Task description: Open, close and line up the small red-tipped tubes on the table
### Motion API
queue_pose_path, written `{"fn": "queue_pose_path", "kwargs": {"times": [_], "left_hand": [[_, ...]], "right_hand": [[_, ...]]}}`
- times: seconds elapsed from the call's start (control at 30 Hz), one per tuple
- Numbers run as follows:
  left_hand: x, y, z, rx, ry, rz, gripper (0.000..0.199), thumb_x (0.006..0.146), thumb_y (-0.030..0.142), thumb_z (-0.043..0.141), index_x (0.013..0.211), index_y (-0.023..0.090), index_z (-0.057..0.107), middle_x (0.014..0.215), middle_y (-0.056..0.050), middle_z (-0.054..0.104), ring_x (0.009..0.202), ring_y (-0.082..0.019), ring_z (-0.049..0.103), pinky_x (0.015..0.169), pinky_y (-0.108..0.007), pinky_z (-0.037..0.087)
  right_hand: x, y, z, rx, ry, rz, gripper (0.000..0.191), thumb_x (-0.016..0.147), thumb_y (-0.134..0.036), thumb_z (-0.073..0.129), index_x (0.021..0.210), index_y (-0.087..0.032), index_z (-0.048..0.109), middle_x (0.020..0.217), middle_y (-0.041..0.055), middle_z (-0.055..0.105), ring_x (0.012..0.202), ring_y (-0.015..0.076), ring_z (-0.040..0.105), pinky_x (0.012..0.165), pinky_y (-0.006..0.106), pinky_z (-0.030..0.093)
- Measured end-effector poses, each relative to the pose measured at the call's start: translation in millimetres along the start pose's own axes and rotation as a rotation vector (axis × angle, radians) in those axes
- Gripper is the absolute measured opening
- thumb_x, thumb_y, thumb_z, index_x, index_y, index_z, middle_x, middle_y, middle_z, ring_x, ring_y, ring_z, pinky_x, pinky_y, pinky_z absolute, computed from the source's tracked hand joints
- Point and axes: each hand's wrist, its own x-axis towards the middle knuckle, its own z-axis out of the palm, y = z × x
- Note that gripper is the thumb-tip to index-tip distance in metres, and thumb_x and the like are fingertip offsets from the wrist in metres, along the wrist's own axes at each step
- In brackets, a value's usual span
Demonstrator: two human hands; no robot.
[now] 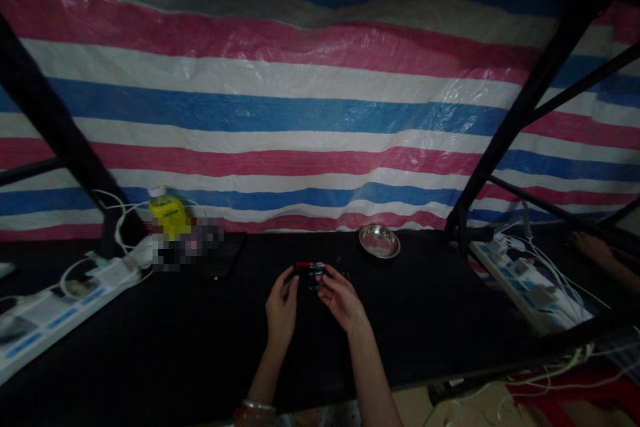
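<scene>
A slim red and silver stick-like thing spans the gap between my two hands, over the black table; its exact kind is too dim and small to make out. My left hand pinches its red end between thumb and fingers. At the silver end, my right hand has its fingers closed on it. Small shiny bits show just below the stick, close to my right fingertips. I cannot tell whether they are held or lie on the table.
A round metal dish stands at the back right. Behind my left hand are a yellow bottle and a dark flat device. Power strips with cables lie left and right. Another person's hand is at far right. Black frame posts flank the table.
</scene>
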Motion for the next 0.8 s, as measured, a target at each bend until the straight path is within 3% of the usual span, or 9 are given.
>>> {"fn": "queue_pose_path", "kwargs": {"times": [0.17,0.3,0.4,0.53,0.8], "left_hand": [[-2,42,4.6,-0.123,0.099,0.053,0.036,0.069,0.039,0.067,0.095,0.015,0.066,0.094,-0.009,0.069,0.087,-0.02,0.065,0.081,-0.033,0.051],[-2,60,4.7,-0.318,0.091,0.009,0.037,0.065,0.034,0.071,0.096,0.014,0.064,0.083,-0.005,0.069,0.08,-0.017,0.066,0.075,-0.031,0.054],[-4,66,3.8,-0.402,0.049,-0.033,0.036,0.062,0.033,0.073,0.091,0.013,0.063,0.079,-0.004,0.068,0.076,-0.017,0.066,0.07,-0.03,0.056],[-9,70,6.3,-0.436,0.033,-0.071,0.033,0.061,0.034,0.074,0.085,0.013,0.063,0.078,-0.003,0.068,0.074,-0.016,0.066,0.069,-0.03,0.057],[-12,67,13.3,-0.567,0.002,-0.208,0.036,0.055,0.034,0.077,0.081,0.013,0.064,0.078,-0.003,0.069,0.076,-0.015,0.067,0.07,-0.027,0.056]], "right_hand": [[-25,-20,25,-0.135,-0.098,-0.145,0.051,0.06,-0.024,0.077,0.108,-0.014,0.063,0.079,0.0058,0.07,0.057,0.0092,0.058,0.05,0.019,0.04],[-31,-33,30,-0.153,0.082,-0.379,0.046,0.061,-0.031,0.075,0.103,-0.015,0.065,0.085,0.0071,0.07,0.064,0.0116,0.06,0.055,0.021,0.043],[-33,-39,32,-0.207,0.188,-0.525,0.049,0.062,-0.035,0.075,0.105,-0.014,0.064,0.087,0.0083,0.07,0.074,0.0159,0.063,0.064,0.025,0.047],[-41,-39,43,-0.283,0.187,-0.602,0.049,0.063,-0.038,0.074,0.104,-0.014,0.065,0.081,0.0063,0.069,0.083,0.0195,0.065,0.076,0.031,0.049],[-45,-38,50,-0.338,0.263,-0.706,0.047,0.066,-0.039,0.071,0.105,-0.014,0.066,0.076,0.0031,0.066,0.077,0.017,0.063,0.068,0.027,0.049]]}}
